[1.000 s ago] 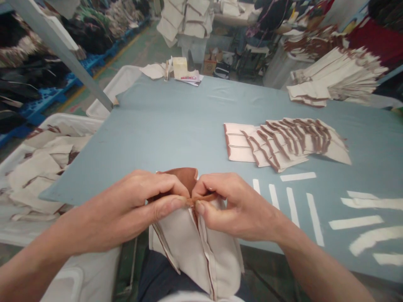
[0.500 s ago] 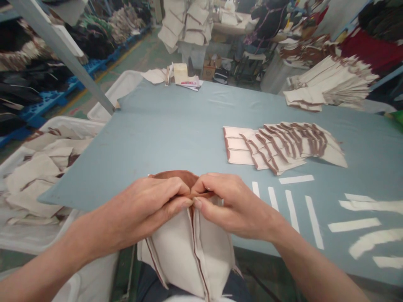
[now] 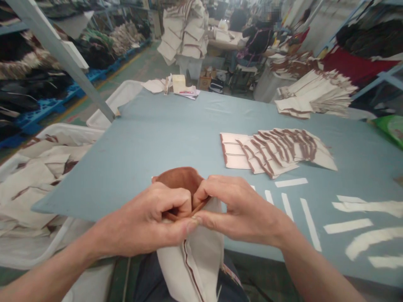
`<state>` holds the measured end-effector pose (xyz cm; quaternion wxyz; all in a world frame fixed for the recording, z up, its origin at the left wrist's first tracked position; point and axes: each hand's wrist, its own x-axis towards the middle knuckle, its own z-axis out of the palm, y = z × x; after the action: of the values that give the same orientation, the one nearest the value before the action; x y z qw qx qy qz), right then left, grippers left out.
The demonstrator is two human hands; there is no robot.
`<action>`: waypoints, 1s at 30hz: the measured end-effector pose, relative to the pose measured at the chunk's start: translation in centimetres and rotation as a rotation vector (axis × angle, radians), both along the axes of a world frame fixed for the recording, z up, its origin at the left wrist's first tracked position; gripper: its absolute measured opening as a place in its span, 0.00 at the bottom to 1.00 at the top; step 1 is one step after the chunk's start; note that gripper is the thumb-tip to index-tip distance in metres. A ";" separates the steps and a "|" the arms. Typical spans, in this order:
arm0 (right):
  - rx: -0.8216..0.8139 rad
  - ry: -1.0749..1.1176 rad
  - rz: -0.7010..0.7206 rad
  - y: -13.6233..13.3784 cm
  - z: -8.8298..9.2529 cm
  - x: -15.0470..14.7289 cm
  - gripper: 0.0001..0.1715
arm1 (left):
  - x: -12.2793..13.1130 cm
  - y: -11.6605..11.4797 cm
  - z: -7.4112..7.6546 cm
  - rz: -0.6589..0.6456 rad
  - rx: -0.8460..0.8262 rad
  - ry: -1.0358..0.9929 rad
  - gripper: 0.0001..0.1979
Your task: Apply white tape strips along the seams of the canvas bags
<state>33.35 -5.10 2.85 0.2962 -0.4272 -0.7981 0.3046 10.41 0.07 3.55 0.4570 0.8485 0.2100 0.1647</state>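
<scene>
A cream fabric pouch (image 3: 201, 256) with a brown lining and a dark brown seam hangs over my lap, its mouth facing up. My left hand (image 3: 157, 218) pinches the near rim between thumb and curled fingers. Right beside it, my right hand (image 3: 226, 205) grips the same rim, thumb outside and fingers inside. The thumbs meet above the seam. Behind the hands the brown lining (image 3: 181, 178) shows in the opening. The fingertips inside the pouch are partly hidden.
On the blue-green table (image 3: 157, 130) lie a fanned row of cream pieces with brown edges (image 3: 277, 149) and several white strips (image 3: 310, 224). A white bin (image 3: 53, 247) of fabric pieces stands at left. More stacked pieces (image 3: 317, 92) lie at the far right. A person (image 3: 258, 35) sits in the background.
Both hands have shifted along the rim and the pouch has turned, its seam now left of the thumbs' meeting point. The mouth gapes wider, showing more brown lining. The camera view has shifted slightly.
</scene>
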 end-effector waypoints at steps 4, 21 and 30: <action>0.013 -0.089 0.044 0.5 0.9 0.6 0.20 | -0.3 -1.3 -0.1 0.029 0.132 -0.007 0.15; -0.102 -0.116 0.059 0.1 0.2 -0.7 0.15 | -4.3 0.4 -2.0 0.057 0.377 0.197 0.14; -0.354 0.251 0.065 0.6 -0.5 1.1 0.26 | -8.0 -1.2 -1.9 0.247 -0.048 -0.148 0.24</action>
<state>34.45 -4.53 2.39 0.3035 -0.4054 -0.7025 0.5000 2.45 -1.15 1.63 0.4678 0.7905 0.2823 0.2768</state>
